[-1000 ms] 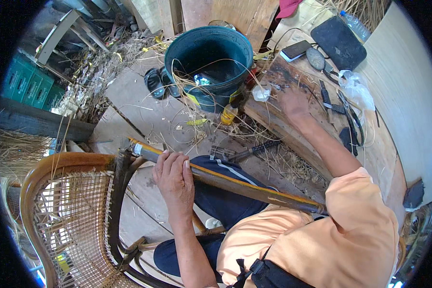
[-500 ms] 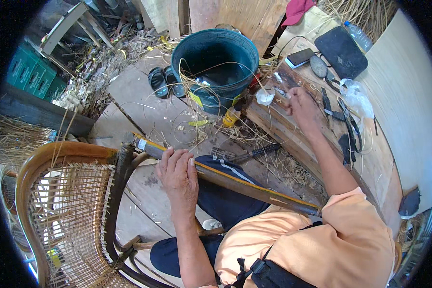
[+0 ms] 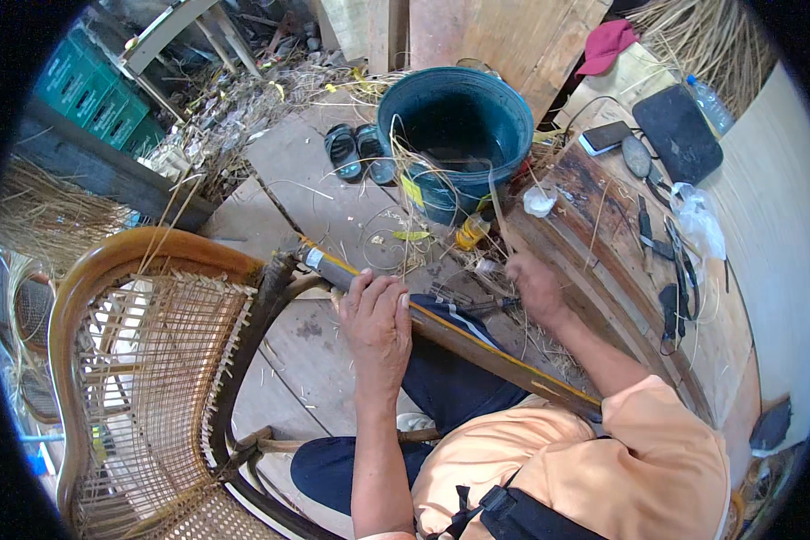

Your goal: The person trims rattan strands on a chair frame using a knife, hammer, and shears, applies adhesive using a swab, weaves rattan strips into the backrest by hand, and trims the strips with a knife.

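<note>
My left hand [image 3: 375,315] is wrapped over a dark wooden rail [image 3: 472,349] that lies slantwise above my lap. A yellow strip runs along the rail's top edge, and its far end meets the frame of a cane chair [image 3: 270,297]. The chair's woven cane panel [image 3: 166,360] fills the lower left. My right hand [image 3: 537,286] is closed on a thin pale cane strip [image 3: 498,200], which rises from the fingers toward the bucket and is slightly blurred. This hand is apart from the rail, beside the thick wooden planks [image 3: 621,283].
A green bucket [image 3: 396,117] with dark water stands ahead, with sandals [image 3: 343,153] on its left and a yellow bottle [image 3: 472,232] in front. On the planks lie a crumpled white wrapper [image 3: 539,201], pliers [image 3: 682,270], a phone [image 3: 605,137] and a black pad [image 3: 678,133].
My right hand has left the top of the planks, moving toward me and left; the pale cane strip now shows in it. My left hand stays on the rail. The whole view has shifted.
</note>
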A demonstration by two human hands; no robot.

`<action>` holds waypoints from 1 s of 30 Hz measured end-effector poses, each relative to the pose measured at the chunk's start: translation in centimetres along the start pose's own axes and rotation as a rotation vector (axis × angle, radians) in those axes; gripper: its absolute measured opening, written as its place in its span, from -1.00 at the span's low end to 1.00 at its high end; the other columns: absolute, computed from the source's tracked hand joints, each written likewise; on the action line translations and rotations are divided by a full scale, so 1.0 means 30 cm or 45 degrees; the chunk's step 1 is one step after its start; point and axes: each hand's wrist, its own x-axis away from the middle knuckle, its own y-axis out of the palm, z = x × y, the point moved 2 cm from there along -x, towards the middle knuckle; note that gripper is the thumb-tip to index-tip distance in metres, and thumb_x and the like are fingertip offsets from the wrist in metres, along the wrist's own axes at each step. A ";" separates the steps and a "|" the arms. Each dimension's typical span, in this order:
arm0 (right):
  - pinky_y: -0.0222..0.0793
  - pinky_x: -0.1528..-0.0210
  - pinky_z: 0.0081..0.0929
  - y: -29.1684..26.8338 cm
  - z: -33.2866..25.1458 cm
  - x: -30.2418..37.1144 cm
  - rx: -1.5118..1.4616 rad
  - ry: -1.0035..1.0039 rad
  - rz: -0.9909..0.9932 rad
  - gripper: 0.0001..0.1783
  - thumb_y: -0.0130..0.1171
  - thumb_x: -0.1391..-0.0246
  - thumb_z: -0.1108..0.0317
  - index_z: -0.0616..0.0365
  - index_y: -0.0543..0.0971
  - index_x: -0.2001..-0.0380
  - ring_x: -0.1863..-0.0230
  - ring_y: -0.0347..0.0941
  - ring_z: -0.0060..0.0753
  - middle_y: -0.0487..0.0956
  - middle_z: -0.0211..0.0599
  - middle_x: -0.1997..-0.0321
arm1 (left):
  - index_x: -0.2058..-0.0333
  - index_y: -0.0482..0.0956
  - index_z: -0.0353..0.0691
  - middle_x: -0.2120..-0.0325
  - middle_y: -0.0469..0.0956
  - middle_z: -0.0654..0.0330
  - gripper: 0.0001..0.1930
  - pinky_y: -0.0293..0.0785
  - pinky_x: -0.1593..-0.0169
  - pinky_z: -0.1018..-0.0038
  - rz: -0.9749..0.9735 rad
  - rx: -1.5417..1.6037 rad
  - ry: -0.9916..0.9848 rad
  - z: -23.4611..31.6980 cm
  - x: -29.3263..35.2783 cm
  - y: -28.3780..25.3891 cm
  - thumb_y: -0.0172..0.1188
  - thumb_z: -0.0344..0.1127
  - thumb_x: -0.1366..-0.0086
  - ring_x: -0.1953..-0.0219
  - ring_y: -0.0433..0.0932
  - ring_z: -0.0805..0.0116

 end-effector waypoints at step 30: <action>0.38 0.23 -0.24 -0.251 -0.020 -0.103 0.611 -0.213 0.257 -0.85 0.05 -0.10 0.33 0.14 0.49 0.28 0.29 0.45 0.06 0.50 -0.06 0.35 | 0.30 0.57 -0.19 0.22 0.53 0.21 -0.88 0.22 -0.13 0.23 0.036 0.074 -0.019 0.004 0.007 0.004 0.16 -0.47 -0.15 -0.07 0.36 0.12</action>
